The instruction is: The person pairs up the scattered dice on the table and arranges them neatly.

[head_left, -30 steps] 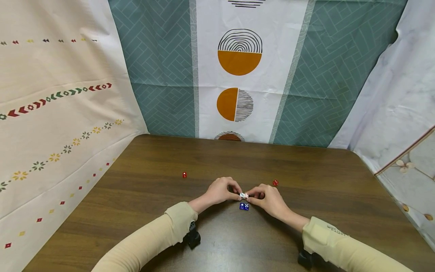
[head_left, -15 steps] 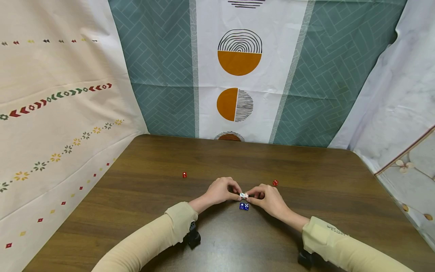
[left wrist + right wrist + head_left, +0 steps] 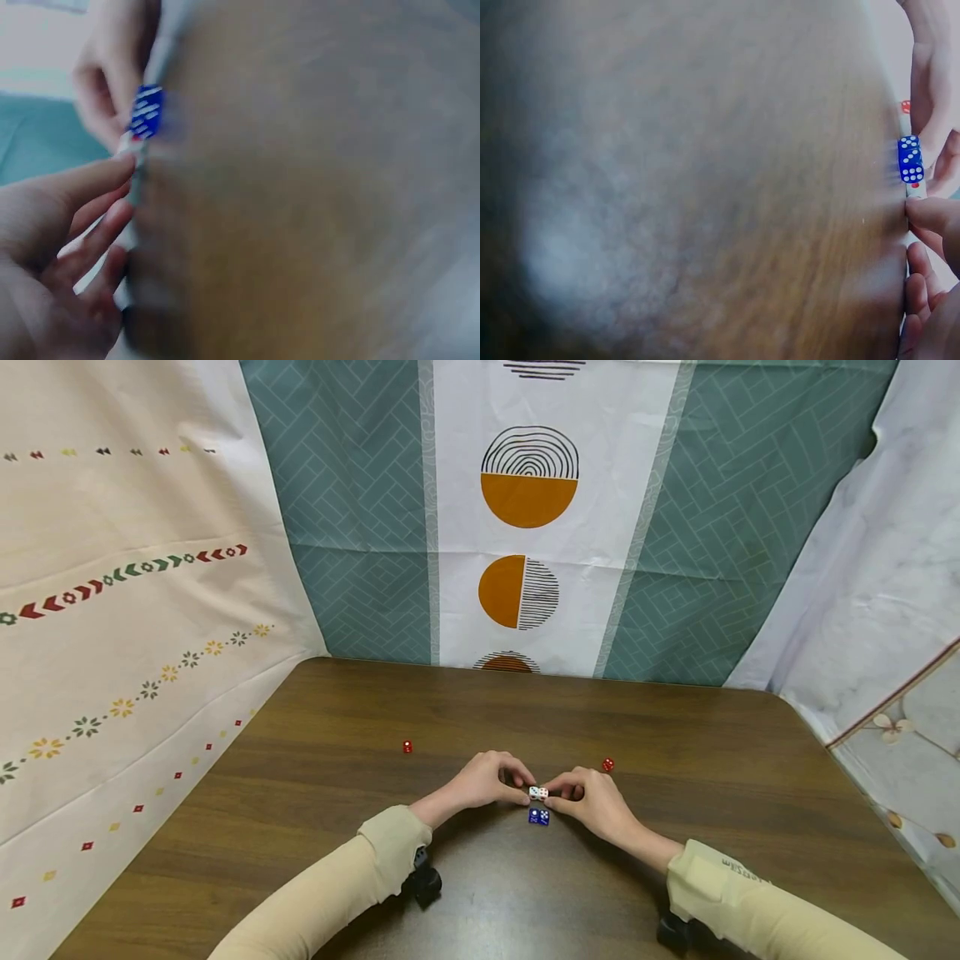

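Two white dice (image 3: 538, 793) stand side by side on the wooden table, between my hands in the head view. My left hand (image 3: 487, 781) is at their left side, thumb and index finger parted and the thumb tip just off the left die. From the right, my right hand (image 3: 588, 797) pinches the other white die between thumb and index finger. Just nearer to me sits a pair of blue dice (image 3: 538, 817) with white pips. The blue dice (image 3: 910, 159) partly hide the white ones in the right wrist view.
One red die (image 3: 407, 747) lies farther back on the left of the wooden table (image 3: 337, 710). Another red die (image 3: 608, 764) lies just beyond my right hand. Patterned cloths hang behind the table and along both sides.
My left hand has drawn slightly left, its thumb shifting off the white die. My right hand and all the dice keep their places.
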`<state>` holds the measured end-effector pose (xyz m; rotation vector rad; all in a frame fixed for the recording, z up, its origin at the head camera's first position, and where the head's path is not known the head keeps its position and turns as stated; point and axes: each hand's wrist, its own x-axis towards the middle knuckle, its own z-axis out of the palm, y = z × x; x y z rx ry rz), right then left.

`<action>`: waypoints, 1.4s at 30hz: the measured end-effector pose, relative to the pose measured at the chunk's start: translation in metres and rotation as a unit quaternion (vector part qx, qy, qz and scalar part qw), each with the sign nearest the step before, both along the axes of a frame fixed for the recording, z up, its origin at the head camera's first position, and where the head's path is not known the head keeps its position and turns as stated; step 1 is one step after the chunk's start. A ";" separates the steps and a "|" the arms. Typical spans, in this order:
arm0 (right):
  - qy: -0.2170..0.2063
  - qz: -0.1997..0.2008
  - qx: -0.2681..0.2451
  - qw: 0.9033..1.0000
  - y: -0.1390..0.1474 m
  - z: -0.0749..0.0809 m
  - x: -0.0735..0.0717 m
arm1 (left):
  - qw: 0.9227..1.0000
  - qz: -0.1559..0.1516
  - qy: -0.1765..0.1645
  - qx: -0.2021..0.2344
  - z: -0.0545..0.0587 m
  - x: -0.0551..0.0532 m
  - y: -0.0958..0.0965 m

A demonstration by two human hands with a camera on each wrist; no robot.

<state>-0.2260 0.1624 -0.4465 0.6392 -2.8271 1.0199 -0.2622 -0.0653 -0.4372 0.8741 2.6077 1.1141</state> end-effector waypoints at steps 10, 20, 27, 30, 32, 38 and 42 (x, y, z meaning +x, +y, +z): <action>-0.003 -0.001 -0.006 1.000 0.001 -0.001 0.001 | 0.999 0.023 0.027 0.035 0.028 -0.022 -0.071; -0.005 0.003 -0.006 1.000 0.001 0.000 0.001 | 0.983 0.179 0.044 0.005 0.024 -0.039 -0.169; -0.006 0.002 -0.006 1.000 0.000 0.001 0.001 | 0.987 0.157 0.018 -0.017 0.006 -0.040 -0.184; -0.007 0.002 -0.007 1.000 0.000 0.000 0.002 | 0.989 0.149 0.017 -0.012 0.000 -0.040 -0.183; -0.007 0.001 -0.007 1.000 0.000 0.000 0.001 | 0.989 0.147 0.018 -0.008 -0.001 -0.040 -0.181; -0.010 -0.001 -0.006 1.000 0.000 0.000 0.001 | 0.987 0.158 0.020 -0.005 -0.002 -0.038 -0.179; -0.009 -0.001 -0.006 1.000 0.000 0.001 0.002 | 0.986 0.162 0.025 -0.002 -0.002 -0.038 -0.177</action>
